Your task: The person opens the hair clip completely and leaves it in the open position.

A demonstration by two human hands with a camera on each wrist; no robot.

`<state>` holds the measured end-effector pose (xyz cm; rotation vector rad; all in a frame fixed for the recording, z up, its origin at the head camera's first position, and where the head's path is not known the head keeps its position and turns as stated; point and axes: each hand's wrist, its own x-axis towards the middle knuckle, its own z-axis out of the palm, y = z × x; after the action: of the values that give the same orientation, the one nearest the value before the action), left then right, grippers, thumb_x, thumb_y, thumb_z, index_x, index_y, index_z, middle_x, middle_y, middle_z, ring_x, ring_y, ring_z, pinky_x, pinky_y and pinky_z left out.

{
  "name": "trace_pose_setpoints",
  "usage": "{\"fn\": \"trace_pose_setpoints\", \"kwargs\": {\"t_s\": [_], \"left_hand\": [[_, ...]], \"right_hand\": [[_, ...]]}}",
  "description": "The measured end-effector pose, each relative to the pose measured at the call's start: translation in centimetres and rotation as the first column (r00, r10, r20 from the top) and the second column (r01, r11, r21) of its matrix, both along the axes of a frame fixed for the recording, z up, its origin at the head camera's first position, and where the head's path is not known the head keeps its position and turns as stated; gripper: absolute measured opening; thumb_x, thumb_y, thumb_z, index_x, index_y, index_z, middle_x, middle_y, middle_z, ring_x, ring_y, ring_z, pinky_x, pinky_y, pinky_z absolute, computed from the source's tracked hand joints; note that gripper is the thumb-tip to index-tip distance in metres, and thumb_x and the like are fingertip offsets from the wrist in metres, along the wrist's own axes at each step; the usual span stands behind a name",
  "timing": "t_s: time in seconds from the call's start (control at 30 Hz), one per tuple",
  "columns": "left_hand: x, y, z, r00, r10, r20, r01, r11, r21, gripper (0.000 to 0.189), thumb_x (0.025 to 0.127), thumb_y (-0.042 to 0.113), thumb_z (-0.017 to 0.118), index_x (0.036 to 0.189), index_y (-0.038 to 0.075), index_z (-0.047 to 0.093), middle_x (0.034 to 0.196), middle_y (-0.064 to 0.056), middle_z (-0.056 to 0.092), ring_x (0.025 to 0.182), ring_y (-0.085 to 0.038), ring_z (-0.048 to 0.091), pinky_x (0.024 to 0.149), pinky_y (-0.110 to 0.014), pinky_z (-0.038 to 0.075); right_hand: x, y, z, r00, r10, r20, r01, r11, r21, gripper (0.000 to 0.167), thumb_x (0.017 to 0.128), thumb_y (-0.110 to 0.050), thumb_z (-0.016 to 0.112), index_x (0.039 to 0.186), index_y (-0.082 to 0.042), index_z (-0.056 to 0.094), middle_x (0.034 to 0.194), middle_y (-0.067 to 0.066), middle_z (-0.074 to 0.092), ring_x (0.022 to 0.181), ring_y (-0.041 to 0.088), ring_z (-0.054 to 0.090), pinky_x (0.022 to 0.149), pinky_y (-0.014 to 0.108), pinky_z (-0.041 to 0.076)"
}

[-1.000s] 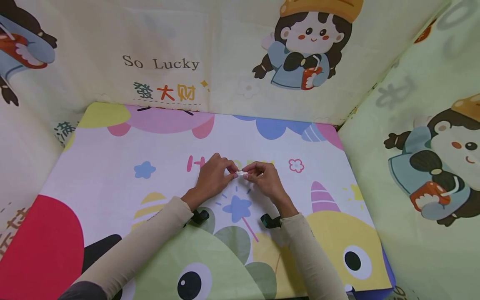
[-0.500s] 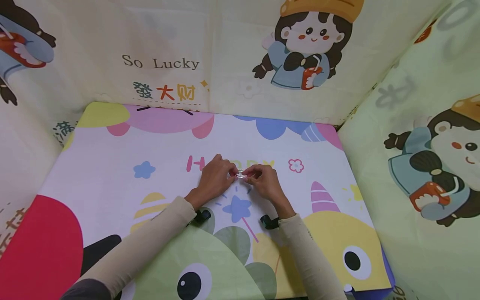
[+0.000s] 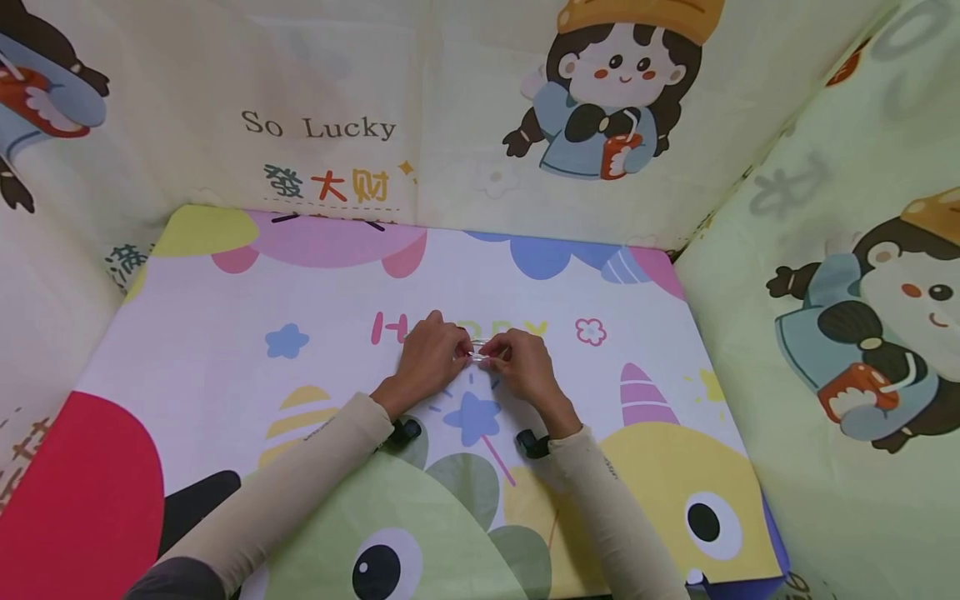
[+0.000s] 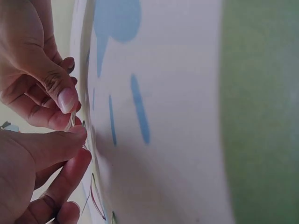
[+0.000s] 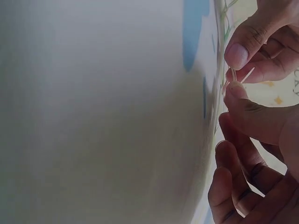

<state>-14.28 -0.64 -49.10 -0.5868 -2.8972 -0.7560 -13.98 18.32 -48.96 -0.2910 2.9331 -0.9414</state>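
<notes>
Several thin, whitish, see-through strands (image 3: 478,357) lie bunched between my two hands over the middle of the table; their kind cannot be told. My left hand (image 3: 431,360) pinches one end between thumb and forefinger. Facing it, my right hand (image 3: 525,368) pinches the other end, fingertips close to those of the left. In the right wrist view, two strands (image 5: 234,74) run side by side from one thumb to the other, and a loose pointed tip (image 5: 250,74) sticks out beside them. The left wrist view shows both thumbs nearly meeting, with most of the strands hidden behind them.
A printed cloth with cartoon animals covers the table (image 3: 225,358). Cream printed sheets form a back wall (image 3: 450,108) and side walls, the right one (image 3: 750,333) rising along the table edge. Dark wrist cameras (image 3: 405,432) sit under both wrists.
The strands between the fingertips look more spread apart, with a gap showing among them. Both hands have stayed over nearly the same spot; the right wrist has shifted slightly left.
</notes>
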Motion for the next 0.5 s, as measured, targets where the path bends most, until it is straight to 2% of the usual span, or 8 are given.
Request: {"fn": "trace_pose_setpoints", "kwargs": {"t_s": [0.3,0.5], "left_hand": [[-0.18,0.17,-0.23,1.000,-0.019,-0.006,0.019,1.000,-0.014,0.008,0.086,0.019,0.089,0.093,0.018,0.087,0.082,0.002,0.078,0.081,-0.020,0.048,0.075,-0.036,0.043],[-0.31,0.23,-0.24,0.999,-0.027,-0.020,0.026,0.999,-0.029,0.008,0.086,0.018,0.088,0.094,0.017,0.087,0.086,0.000,0.080,0.081,-0.022,0.049,0.074,-0.036,0.043]], "right_hand": [[0.08,-0.31,0.19,1.000,0.001,-0.010,0.000,0.996,0.088,0.011,0.086,-0.018,0.090,0.096,-0.018,0.085,0.089,-0.001,0.075,0.079,0.016,0.067,0.070,0.033,0.054],[0.04,-0.33,0.08,0.999,0.009,-0.037,-0.005,0.994,0.106,0.012,0.085,-0.018,0.091,0.093,-0.020,0.082,0.089,-0.003,0.077,0.079,0.016,0.069,0.071,0.034,0.056]]}}
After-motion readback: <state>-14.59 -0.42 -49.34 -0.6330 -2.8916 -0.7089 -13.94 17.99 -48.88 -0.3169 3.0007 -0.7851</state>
